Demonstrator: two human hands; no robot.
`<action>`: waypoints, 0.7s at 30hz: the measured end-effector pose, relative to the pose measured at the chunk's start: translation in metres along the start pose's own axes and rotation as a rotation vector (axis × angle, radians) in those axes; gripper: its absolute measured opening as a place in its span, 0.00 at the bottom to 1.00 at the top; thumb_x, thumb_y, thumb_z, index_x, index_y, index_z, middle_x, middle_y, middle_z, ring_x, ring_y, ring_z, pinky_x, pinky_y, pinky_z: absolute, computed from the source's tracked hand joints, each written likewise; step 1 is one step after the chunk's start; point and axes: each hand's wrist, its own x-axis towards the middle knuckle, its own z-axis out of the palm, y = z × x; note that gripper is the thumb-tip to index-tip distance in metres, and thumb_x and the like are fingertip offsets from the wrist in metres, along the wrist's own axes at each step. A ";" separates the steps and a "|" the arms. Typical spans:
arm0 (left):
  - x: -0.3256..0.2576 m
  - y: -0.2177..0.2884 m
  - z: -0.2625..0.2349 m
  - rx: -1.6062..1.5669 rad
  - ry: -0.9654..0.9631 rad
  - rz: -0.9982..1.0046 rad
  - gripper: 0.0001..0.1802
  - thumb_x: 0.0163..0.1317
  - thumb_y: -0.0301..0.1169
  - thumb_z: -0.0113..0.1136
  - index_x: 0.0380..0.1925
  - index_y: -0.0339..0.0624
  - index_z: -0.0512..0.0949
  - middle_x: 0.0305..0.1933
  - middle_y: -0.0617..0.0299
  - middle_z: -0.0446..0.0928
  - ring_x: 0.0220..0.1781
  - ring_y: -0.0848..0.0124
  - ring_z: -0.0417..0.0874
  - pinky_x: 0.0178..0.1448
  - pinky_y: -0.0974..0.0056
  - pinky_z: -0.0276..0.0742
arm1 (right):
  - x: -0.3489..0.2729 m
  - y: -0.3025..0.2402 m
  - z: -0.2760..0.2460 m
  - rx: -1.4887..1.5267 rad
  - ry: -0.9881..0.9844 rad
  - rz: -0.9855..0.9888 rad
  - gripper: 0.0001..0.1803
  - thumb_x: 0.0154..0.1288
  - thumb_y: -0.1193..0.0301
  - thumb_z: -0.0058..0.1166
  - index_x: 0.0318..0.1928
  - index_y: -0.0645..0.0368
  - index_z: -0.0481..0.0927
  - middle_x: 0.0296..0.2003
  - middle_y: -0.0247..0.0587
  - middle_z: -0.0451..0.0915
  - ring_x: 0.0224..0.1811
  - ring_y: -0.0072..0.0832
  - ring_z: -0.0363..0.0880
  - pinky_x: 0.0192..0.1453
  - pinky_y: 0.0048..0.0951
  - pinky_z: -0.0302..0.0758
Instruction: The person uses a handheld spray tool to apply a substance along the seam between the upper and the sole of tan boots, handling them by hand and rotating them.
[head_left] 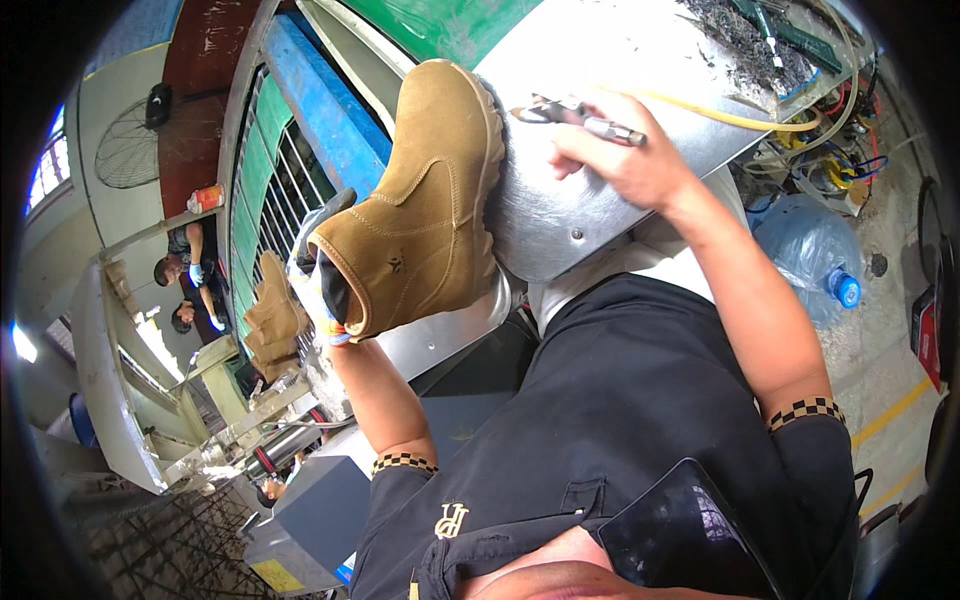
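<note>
Boot (425, 210) of tan suede fills the upper middle of the frame, with its light brown sole pressed against the curved grey metal drum (560, 200) to its right. The opening of the boot points to the lower left. The left hand (318, 290) wears a white glove with blue and orange marks and goes inside this opening, so the fingers are hidden and I cannot tell if they are open or closed; the boot sits on this hand. The right hand (620, 150) is bare, in the upper right of the frame, lying on the top of the drum. Its fingers are closed around a metal tool (575, 112), which looks like pliers, with the jaws pointing left toward the sole but apart from it.

A yellow hose (740, 120) runs across the drum above the right hand. At the right edge lies a large blue water bottle (805, 255) on the floor. At the left of the frame another tan boot (272, 315) stands on a rack, and further left another person (190, 275) works at a bench. A round fan (128, 145) hangs on the wall in the upper left
</note>
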 end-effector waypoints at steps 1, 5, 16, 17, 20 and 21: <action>0.000 -0.001 0.001 -0.002 0.012 0.011 0.27 0.64 0.38 0.58 0.55 0.24 0.74 0.52 0.44 0.80 0.50 0.57 0.84 0.58 0.54 0.80 | -0.002 0.000 -0.011 -0.050 0.028 -0.043 0.12 0.67 0.68 0.54 0.42 0.67 0.77 0.27 0.37 0.80 0.31 0.22 0.82 0.31 0.21 0.76; 0.004 -0.004 0.008 -0.102 0.113 -0.031 0.24 0.69 0.33 0.50 0.58 0.24 0.71 0.51 0.42 0.79 0.48 0.54 0.85 0.55 0.51 0.83 | 0.007 0.010 -0.048 -0.140 0.234 -0.226 0.16 0.68 0.68 0.54 0.50 0.67 0.77 0.31 0.40 0.83 0.32 0.22 0.83 0.33 0.21 0.77; 0.253 0.043 0.152 0.380 -0.335 0.653 0.17 0.69 0.38 0.53 0.52 0.41 0.77 0.56 0.54 0.79 0.55 0.60 0.81 0.59 0.61 0.76 | 0.012 0.005 -0.049 -0.158 0.426 -0.220 0.21 0.65 0.68 0.55 0.56 0.64 0.74 0.27 0.40 0.83 0.30 0.24 0.83 0.37 0.28 0.77; 0.280 0.051 0.171 0.650 -0.293 0.831 0.16 0.68 0.37 0.55 0.50 0.41 0.79 0.54 0.54 0.80 0.54 0.60 0.82 0.56 0.61 0.77 | 0.010 0.001 -0.050 -0.177 0.419 -0.206 0.21 0.65 0.67 0.54 0.56 0.63 0.74 0.26 0.40 0.83 0.30 0.25 0.84 0.37 0.28 0.77; 0.322 0.063 0.232 1.119 -0.192 0.802 0.16 0.62 0.31 0.59 0.49 0.41 0.80 0.46 0.54 0.83 0.47 0.58 0.85 0.53 0.62 0.80 | 0.008 -0.005 -0.052 -0.172 0.416 -0.204 0.21 0.64 0.66 0.55 0.55 0.62 0.74 0.25 0.41 0.84 0.30 0.29 0.85 0.37 0.29 0.77; 0.320 0.060 0.251 1.050 -0.194 0.884 0.12 0.62 0.32 0.61 0.44 0.41 0.82 0.34 0.56 0.84 0.40 0.55 0.86 0.48 0.60 0.81 | 0.007 -0.006 -0.052 -0.152 0.421 -0.208 0.21 0.64 0.66 0.55 0.55 0.62 0.74 0.25 0.41 0.84 0.30 0.28 0.85 0.37 0.29 0.77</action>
